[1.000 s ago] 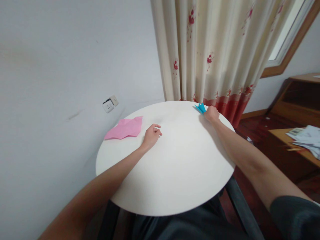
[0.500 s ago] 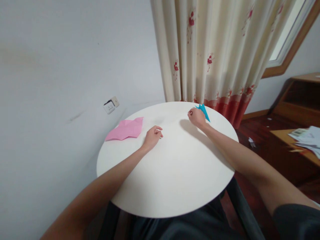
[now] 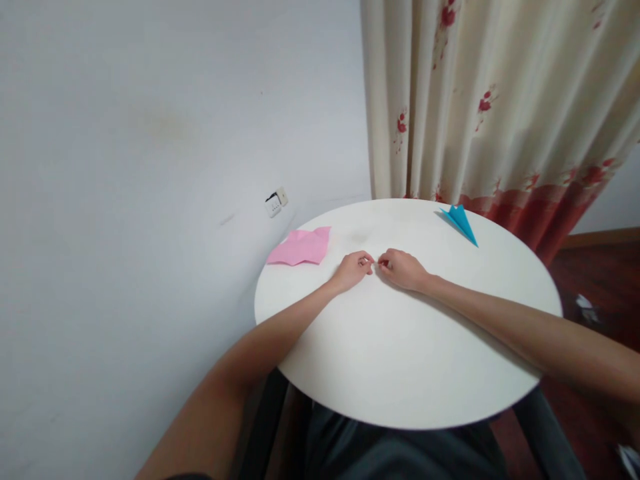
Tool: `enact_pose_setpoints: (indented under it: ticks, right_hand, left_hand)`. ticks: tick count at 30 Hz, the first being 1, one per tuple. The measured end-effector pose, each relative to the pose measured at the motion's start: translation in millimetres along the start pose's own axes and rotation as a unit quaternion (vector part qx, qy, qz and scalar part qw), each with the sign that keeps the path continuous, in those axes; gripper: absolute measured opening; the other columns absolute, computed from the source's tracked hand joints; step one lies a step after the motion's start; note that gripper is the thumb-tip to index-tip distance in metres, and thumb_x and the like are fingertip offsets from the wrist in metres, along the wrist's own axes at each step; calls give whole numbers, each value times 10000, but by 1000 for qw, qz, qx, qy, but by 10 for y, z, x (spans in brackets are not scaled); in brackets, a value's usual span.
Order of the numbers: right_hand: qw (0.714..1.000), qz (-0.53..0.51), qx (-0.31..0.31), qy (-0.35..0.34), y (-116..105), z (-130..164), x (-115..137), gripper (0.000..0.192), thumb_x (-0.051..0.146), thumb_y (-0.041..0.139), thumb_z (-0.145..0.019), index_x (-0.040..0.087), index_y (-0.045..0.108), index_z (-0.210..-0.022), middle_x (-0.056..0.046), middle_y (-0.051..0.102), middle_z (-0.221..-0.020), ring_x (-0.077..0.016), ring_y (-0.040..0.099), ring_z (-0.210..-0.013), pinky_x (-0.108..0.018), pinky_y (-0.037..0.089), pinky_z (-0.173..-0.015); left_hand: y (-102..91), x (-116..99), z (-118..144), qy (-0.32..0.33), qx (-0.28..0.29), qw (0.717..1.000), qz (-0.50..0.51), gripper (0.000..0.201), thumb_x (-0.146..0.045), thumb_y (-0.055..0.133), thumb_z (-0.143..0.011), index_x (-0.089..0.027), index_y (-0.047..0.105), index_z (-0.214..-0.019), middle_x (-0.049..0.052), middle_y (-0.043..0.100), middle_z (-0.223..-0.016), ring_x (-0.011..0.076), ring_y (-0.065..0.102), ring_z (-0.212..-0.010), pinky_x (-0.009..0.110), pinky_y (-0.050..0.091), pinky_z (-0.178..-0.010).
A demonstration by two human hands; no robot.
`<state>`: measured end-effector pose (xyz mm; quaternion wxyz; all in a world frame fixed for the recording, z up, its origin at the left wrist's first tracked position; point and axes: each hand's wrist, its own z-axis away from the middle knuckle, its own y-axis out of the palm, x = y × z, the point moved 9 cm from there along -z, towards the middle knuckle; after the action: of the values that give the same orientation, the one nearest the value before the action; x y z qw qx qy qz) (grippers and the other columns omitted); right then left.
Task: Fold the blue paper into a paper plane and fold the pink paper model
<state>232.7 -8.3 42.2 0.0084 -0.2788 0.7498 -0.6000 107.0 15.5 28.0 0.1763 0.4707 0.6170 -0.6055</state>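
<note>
My left hand [image 3: 351, 269] and my right hand [image 3: 401, 269] rest on the round white table [image 3: 410, 360], fingertips nearly touching near its middle. Both hands are loosely curled and hold nothing that I can see. A folded blue paper plane [image 3: 460, 222] lies alone near the far right rim, well away from my right hand. A creased pink paper sheet [image 3: 300, 246] lies at the far left rim, a short way left of my left hand.
A cream curtain with red flowers [image 3: 500, 100] hangs right behind the table. A white wall with a loose socket [image 3: 275, 203] stands to the left. Dark wooden floor [image 3: 600, 280] shows at the right. My dark-clothed lap sits under the near rim.
My right hand let go of the blue paper plane at the far rim and drew back to the table's middle beside my left hand. The camera swung left.
</note>
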Motion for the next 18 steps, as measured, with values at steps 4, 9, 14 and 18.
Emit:
enact_pose_setpoints:
  ticks: [4,9,14,18]
  right_hand:
    - [1000,-4,0,-2,6,-14,-37,250,264,504,-937,186,739,-977,-91,731,-999,-206,655,-886,-259,405,-739]
    - [1000,-8,-6,-10,16,-26,-58,247,279,505,-944,187,735,-938,-94,730,-989,-210,658,-883,-264,411,-753]
    - [1000,-14,-9,-19,34,-40,-65,264,306,506,-949,180,733,-902,-101,732,-962,-214,659,-877,-270,422,-777]
    - [1000,-18,-10,-20,33,-44,-70,249,294,517,-937,182,735,-890,-101,733,-953,-220,663,-864,-277,427,-766]
  left_hand:
    - [-3,-27,0,23,1,999,-38,159,-200,543,-896,-155,686,-951,19,708,-721,123,617,-638,220,446,-639]
    - [-114,-48,-34,56,-22,991,-123,149,-155,566,-876,-170,696,-947,23,727,-830,155,663,-771,254,498,-741]
    - [-393,-61,-24,51,-96,941,-320,208,-164,547,-899,-151,700,-1040,118,678,-1189,247,603,-1132,375,453,-1023]
    - [-563,152,-14,-38,-100,892,-440,390,-351,498,-963,-97,646,-1221,213,400,-1537,381,356,-1419,540,320,-1139]
